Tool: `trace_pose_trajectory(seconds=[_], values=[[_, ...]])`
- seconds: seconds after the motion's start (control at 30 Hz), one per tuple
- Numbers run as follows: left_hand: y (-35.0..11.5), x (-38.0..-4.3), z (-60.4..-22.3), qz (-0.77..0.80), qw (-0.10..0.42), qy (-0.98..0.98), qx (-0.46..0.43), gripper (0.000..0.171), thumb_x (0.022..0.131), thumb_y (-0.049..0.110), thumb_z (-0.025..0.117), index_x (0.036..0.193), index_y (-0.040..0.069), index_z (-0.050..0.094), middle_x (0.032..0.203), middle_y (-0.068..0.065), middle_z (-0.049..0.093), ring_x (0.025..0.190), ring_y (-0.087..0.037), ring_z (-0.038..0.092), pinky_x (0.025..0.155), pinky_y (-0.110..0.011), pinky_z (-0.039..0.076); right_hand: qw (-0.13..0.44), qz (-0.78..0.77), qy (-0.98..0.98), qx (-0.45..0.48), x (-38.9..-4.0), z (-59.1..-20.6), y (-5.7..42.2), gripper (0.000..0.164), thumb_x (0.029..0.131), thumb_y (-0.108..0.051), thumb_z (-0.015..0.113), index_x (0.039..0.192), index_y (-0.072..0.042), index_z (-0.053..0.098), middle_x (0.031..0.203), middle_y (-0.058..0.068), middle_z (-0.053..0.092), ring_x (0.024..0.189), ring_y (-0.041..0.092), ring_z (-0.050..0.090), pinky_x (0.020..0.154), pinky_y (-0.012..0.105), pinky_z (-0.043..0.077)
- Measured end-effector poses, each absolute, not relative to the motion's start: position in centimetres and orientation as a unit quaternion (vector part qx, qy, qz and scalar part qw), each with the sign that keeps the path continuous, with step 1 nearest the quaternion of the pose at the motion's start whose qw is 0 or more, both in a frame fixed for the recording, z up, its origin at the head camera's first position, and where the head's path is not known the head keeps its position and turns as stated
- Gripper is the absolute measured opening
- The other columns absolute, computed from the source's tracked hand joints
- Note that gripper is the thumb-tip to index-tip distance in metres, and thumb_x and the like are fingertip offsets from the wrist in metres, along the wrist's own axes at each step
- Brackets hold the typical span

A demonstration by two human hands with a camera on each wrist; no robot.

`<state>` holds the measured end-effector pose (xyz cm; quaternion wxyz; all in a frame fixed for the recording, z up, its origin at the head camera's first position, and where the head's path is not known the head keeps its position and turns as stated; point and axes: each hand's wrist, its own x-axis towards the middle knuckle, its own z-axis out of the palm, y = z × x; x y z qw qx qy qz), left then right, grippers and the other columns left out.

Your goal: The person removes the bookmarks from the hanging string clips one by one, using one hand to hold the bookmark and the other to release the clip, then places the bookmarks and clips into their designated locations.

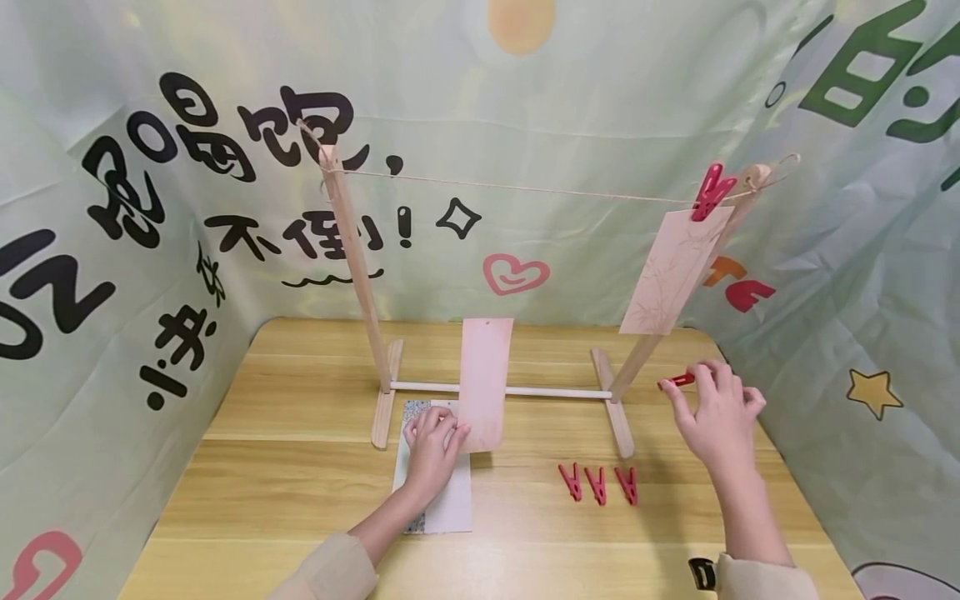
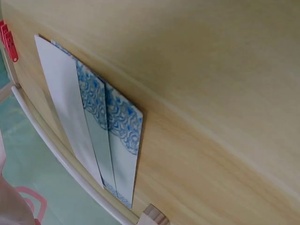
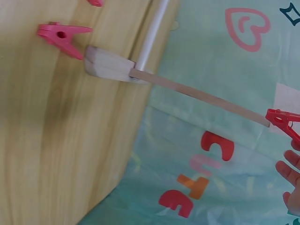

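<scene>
My left hand (image 1: 435,446) pinches a plain pale pink card (image 1: 486,379) by its lower left edge, holding it upright in front of the stand's white crossbar. Beneath that hand, several white and blue-patterned cards (image 2: 101,119) lie overlapping on the table. Raised over the table's right side, my right hand (image 1: 722,412) holds a red clothespin (image 3: 283,121) between thumb and fingers. Up on the string (image 1: 517,187), near the right post, a red clothespin (image 1: 709,192) clips a pink card with a faint plant drawing (image 1: 675,271).
Three red clothespins (image 1: 596,485) lie in a row on the wooden table (image 1: 525,558). The wooden stand has a left post (image 1: 356,267), a right post (image 1: 637,367) and a white crossbar (image 1: 558,392). A small black object (image 1: 702,573) sits by the right sleeve. Printed cloth (image 1: 600,100) surrounds the table.
</scene>
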<state>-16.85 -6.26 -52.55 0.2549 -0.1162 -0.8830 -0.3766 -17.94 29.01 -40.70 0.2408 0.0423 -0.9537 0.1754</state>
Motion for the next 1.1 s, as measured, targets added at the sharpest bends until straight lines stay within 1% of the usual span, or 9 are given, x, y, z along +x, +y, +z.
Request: trace_pose_trajectory(seconds=[0.23,0.43,0.73,1.1], values=[[-6.4,-16.1,-53.1,-0.377,0.23,-0.89,-0.112,0.018,0.085,0.023,0.062,0.073,0.011,0.056,0.094,-0.003,0.053,0.091,-0.021,0.045,0.084,-0.046,0.022,0.229,0.177,-0.956,0.038,-17.7,-42.1,29.4,0.038,0.092,-0.036,0.051,0.1,0.001,0.046,0.113,0.023,0.039,0.101,0.043,0.036,0.084,0.063,0.014],[-6.5,-15.4,-53.8,-0.374,0.239,-0.889,-0.115,0.018,0.083,0.021,0.063,0.071,0.012,0.054,0.092,-0.002,0.053,0.086,-0.019,0.045,0.082,-0.046,0.022,0.213,0.18,-0.96,0.031,-17.5,-43.2,29.7,0.038,0.092,-0.035,0.05,0.1,0.001,0.046,0.113,0.023,0.039,0.099,0.044,0.037,0.084,0.063,0.013],[-6.3,-14.0,-54.5,-0.383,0.214,-0.892,-0.113,0.016,0.083,0.021,0.063,0.072,0.013,0.055,0.092,-0.001,0.052,0.085,-0.019,0.044,0.083,-0.046,0.022,0.181,0.178,-0.967,0.018,-17.0,-44.8,29.8,0.033,0.092,-0.035,0.049,0.09,-0.002,0.045,0.114,0.024,0.04,0.099,0.044,0.037,0.084,0.062,0.014],[-6.1,-12.7,-55.7,-0.385,0.202,-0.893,-0.113,0.017,0.084,0.021,0.063,0.072,0.015,0.054,0.091,0.002,0.052,0.085,-0.016,0.044,0.083,-0.045,0.022,0.147,0.169,-0.975,0.011,-16.4,-47.0,30.3,0.035,0.092,-0.037,0.048,0.089,-0.002,0.045,0.112,0.024,0.04,0.102,0.044,0.037,0.083,0.062,0.015]])
